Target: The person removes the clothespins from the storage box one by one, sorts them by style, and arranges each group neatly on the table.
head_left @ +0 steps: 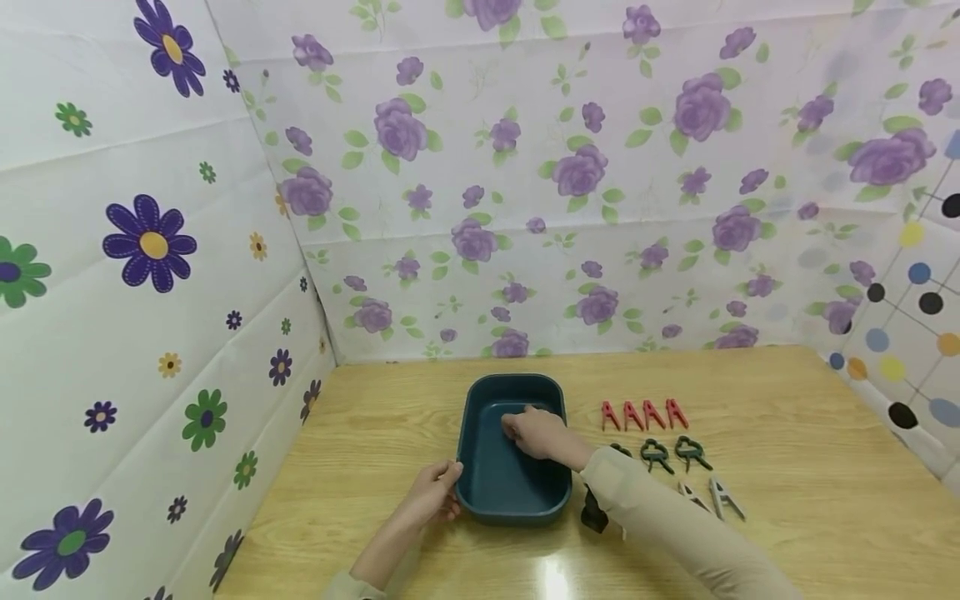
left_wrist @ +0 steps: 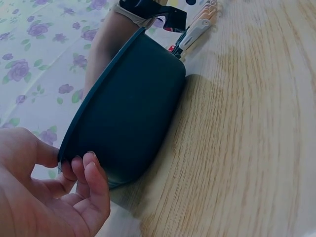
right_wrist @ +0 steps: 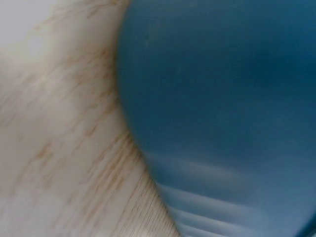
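Observation:
A dark teal rectangular plastic bin [head_left: 491, 492] stands on the wooden table. At its left side my left hand [head_left: 437, 490] pinches the rim; in the left wrist view the left hand [left_wrist: 64, 190] has its thumb at the rim and its fingers curled against the outer wall. My right hand [head_left: 542, 435] reaches over the right rim into the bin [left_wrist: 128, 108], its fingers bent downward. Whether those fingers hold anything is hidden. Only the blue-looking bin wall [right_wrist: 212, 98] and blurred wood fill the right wrist view.
Right of the bin lie several red clips [head_left: 633, 415] in a row. Below them are green clips [head_left: 655, 455], one partly behind the right arm, and pale grey clips [head_left: 725, 498]. Flowered sheets [head_left: 465, 167] hang behind and at the left of the table [head_left: 360, 417].

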The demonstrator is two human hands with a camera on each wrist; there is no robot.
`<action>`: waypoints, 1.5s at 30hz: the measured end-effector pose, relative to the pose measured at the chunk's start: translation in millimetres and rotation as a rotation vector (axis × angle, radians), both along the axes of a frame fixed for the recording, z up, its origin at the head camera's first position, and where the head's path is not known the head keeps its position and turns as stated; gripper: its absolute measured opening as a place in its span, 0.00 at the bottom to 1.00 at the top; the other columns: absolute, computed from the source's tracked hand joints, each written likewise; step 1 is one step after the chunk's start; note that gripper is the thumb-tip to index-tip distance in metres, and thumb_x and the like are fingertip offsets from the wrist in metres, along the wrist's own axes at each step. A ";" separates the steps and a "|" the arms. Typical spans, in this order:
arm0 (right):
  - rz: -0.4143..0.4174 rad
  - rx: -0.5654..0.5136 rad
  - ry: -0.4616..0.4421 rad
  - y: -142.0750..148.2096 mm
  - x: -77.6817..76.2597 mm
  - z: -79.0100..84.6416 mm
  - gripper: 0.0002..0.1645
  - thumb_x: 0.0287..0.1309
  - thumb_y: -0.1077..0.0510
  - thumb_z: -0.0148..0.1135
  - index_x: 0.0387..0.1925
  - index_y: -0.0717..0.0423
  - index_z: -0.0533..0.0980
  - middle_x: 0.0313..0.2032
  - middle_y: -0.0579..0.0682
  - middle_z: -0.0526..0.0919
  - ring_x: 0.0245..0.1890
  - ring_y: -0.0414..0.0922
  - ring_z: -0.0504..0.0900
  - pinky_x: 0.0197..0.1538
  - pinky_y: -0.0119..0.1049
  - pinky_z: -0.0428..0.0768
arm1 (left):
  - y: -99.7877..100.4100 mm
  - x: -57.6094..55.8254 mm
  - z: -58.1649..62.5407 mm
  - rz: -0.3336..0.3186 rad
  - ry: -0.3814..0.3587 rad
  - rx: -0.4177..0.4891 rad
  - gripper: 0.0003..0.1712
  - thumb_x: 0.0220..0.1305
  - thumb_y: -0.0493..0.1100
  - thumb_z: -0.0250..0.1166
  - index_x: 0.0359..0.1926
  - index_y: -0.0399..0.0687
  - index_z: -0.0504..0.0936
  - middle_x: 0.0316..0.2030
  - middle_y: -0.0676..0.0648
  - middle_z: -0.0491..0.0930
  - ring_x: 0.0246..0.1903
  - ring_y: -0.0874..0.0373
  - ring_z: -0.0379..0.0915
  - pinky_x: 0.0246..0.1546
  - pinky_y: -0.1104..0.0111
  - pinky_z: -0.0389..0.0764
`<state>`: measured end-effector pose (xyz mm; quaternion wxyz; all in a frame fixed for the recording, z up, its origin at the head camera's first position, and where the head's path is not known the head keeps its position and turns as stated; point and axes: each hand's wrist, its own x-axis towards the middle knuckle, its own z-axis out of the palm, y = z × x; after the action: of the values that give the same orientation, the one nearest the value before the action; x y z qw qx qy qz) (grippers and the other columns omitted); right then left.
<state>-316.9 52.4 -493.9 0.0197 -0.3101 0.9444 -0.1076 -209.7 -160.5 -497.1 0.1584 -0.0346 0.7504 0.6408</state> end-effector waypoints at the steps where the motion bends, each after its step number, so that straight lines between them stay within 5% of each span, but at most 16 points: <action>1: 0.011 -0.007 0.011 0.7 1.2 0.7 0.07 0.63 0.61 0.59 0.32 0.47 0.70 0.25 0.47 0.73 0.27 0.45 0.68 0.24 0.36 0.66 | 0.1 0.2 -0.2 -0.001 0.000 -0.001 0.22 0.74 0.50 0.50 0.50 0.31 0.71 0.21 0.51 0.69 0.19 0.61 0.68 0.21 0.74 0.71; 8: -0.068 -0.090 0.028 5.0 9.2 11.2 0.14 0.59 0.56 0.65 0.41 0.49 0.68 0.28 0.49 0.75 0.23 0.43 0.71 0.22 0.35 0.69 | -0.2 -0.6 -3.3 0.006 -0.008 -0.005 0.23 0.74 0.51 0.50 0.51 0.33 0.72 0.22 0.51 0.69 0.19 0.61 0.69 0.21 0.73 0.72; 14: -0.140 -0.169 0.025 9.2 19.0 19.8 0.17 0.56 0.52 0.67 0.41 0.60 0.77 0.29 0.50 0.77 0.24 0.42 0.72 0.26 0.36 0.72 | 0.4 -0.9 -2.7 0.016 -0.004 0.001 0.20 0.74 0.51 0.51 0.47 0.36 0.73 0.22 0.51 0.69 0.19 0.61 0.69 0.20 0.74 0.72; 24: -0.100 -0.313 0.030 25.6 35.9 25.7 0.13 0.53 0.54 0.68 0.39 0.57 0.80 0.30 0.49 0.79 0.26 0.38 0.71 0.28 0.32 0.73 | -0.1 0.4 -4.3 0.014 -0.011 -0.029 0.20 0.74 0.51 0.51 0.48 0.36 0.73 0.22 0.51 0.69 0.19 0.61 0.69 0.21 0.74 0.72; 35: -0.183 -0.443 -0.084 51.2 49.8 32.2 0.11 0.56 0.57 0.64 0.40 0.55 0.75 0.27 0.46 0.74 0.21 0.38 0.69 0.23 0.30 0.68 | 1.4 1.0 -2.7 0.018 -0.013 -0.035 0.21 0.75 0.52 0.50 0.48 0.36 0.72 0.22 0.50 0.69 0.19 0.60 0.69 0.21 0.73 0.72; 45: -0.200 -0.518 -0.003 72.3 54.8 38.6 0.09 0.55 0.58 0.64 0.38 0.54 0.75 0.27 0.45 0.77 0.21 0.37 0.72 0.22 0.30 0.71 | 1.9 1.2 -1.5 0.014 -0.004 -0.037 0.21 0.76 0.50 0.48 0.45 0.33 0.71 0.21 0.51 0.69 0.18 0.61 0.68 0.20 0.74 0.72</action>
<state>-262.0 124.7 -455.2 -0.0696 -0.2097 0.9114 -0.3471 -208.5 -158.7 -498.6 0.1546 -0.0443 0.7616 0.6278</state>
